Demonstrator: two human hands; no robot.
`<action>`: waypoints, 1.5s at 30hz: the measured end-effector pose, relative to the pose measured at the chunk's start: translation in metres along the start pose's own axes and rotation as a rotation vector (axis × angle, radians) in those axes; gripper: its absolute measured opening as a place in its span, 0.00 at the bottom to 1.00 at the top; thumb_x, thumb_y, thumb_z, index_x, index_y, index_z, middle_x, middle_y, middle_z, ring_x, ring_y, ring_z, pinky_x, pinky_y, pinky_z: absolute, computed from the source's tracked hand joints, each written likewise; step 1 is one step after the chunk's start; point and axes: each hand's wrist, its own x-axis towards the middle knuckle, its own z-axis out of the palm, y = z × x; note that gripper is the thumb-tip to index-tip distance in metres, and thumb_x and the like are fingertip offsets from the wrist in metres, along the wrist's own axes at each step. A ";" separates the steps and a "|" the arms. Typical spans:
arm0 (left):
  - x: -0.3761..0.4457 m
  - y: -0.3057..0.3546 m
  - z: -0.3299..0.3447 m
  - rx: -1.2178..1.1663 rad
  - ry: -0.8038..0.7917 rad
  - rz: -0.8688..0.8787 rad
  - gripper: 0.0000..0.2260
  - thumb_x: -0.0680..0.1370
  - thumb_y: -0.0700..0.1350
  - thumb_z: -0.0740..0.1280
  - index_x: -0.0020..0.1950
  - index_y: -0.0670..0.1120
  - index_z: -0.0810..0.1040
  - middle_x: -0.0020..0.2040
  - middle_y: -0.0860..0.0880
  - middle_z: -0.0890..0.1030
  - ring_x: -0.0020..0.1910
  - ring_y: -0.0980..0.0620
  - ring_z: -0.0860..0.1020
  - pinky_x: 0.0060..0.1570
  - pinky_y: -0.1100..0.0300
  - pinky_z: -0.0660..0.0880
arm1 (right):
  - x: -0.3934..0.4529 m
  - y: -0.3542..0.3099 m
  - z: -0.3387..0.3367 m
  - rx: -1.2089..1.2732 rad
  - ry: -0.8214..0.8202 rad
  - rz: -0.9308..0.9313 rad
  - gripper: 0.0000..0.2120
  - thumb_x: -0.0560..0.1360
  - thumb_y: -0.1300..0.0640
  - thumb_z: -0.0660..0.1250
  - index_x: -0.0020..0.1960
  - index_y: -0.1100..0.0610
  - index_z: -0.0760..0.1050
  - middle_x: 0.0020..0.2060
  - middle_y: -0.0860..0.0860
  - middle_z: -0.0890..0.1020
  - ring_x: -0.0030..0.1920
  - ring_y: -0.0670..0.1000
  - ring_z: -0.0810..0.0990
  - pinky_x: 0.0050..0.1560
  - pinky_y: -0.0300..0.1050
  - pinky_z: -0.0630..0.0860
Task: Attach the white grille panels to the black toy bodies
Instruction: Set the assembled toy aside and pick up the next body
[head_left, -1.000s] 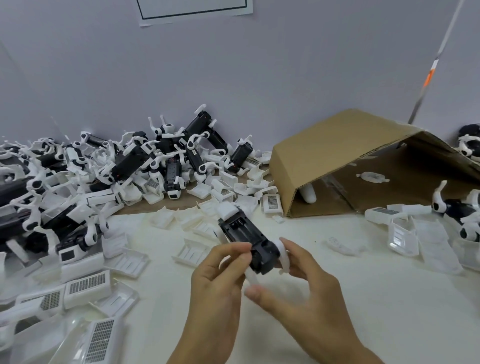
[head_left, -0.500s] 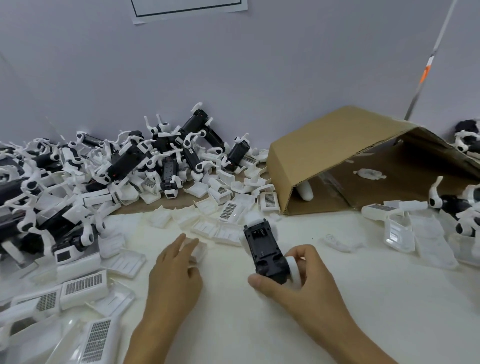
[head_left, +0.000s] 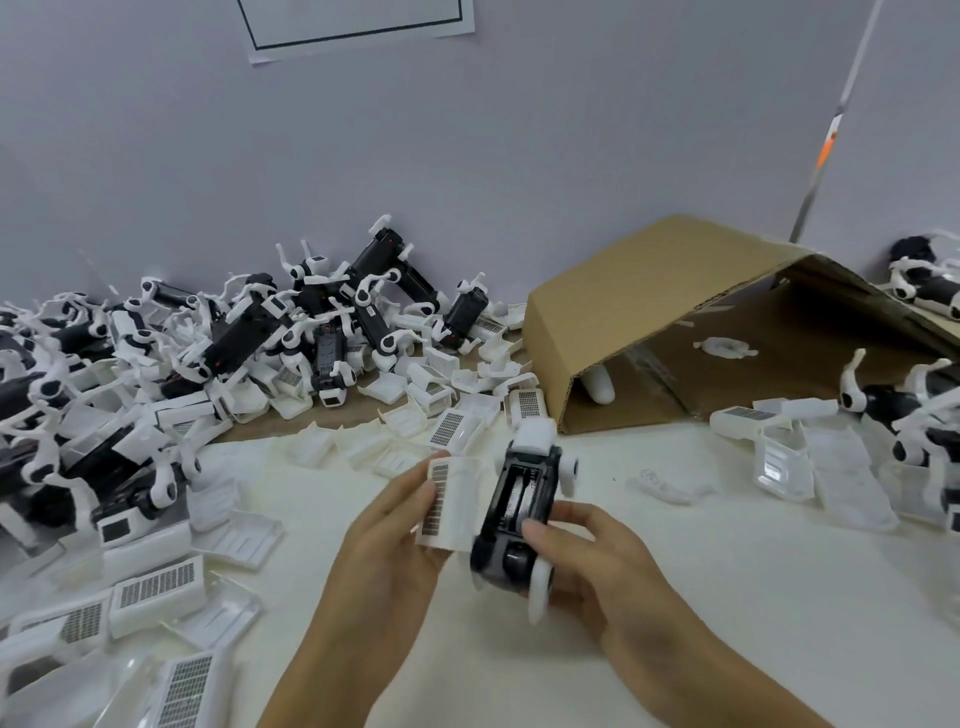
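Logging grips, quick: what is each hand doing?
Left hand: holds a white grille panel.
Right hand: grips the black toy body.

Black toy body (head_left: 521, 514): moulded plastic, semi-gloss with faint highlights; white grille panel (head_left: 451, 501): smooth matt plastic with a dark perforated mesh strip; cardboard box (head_left: 670, 312): brown corrugated board, matt; table (head_left: 701, 597): off-white, matt.

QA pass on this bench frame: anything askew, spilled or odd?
The cardboard box lies tipped on its side, its opening facing the table, loose white parts inside. Grille panels and black toy bodies lie in unsorted heaps along the wall. No damage is visible on the body and panel in hand.
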 end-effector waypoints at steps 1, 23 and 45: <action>-0.001 -0.003 0.001 0.066 0.002 0.000 0.18 0.74 0.41 0.67 0.63 0.41 0.82 0.60 0.42 0.84 0.57 0.46 0.83 0.55 0.51 0.79 | -0.001 0.001 0.000 -0.028 -0.027 -0.035 0.29 0.64 0.54 0.76 0.62 0.59 0.74 0.50 0.54 0.88 0.52 0.58 0.87 0.51 0.50 0.81; -0.016 -0.006 0.012 0.522 -0.147 0.477 0.18 0.70 0.35 0.72 0.56 0.52 0.86 0.61 0.49 0.83 0.66 0.50 0.78 0.63 0.61 0.75 | -0.004 0.002 0.000 -0.135 -0.009 -0.248 0.15 0.71 0.60 0.78 0.54 0.46 0.84 0.51 0.45 0.87 0.45 0.49 0.87 0.38 0.36 0.77; -0.026 -0.009 0.030 0.142 0.105 0.291 0.12 0.64 0.43 0.74 0.30 0.46 0.70 0.32 0.49 0.70 0.31 0.53 0.74 0.44 0.50 0.68 | -0.017 0.011 0.014 -0.485 0.112 -0.468 0.20 0.65 0.44 0.80 0.52 0.30 0.77 0.46 0.34 0.84 0.46 0.39 0.83 0.41 0.31 0.76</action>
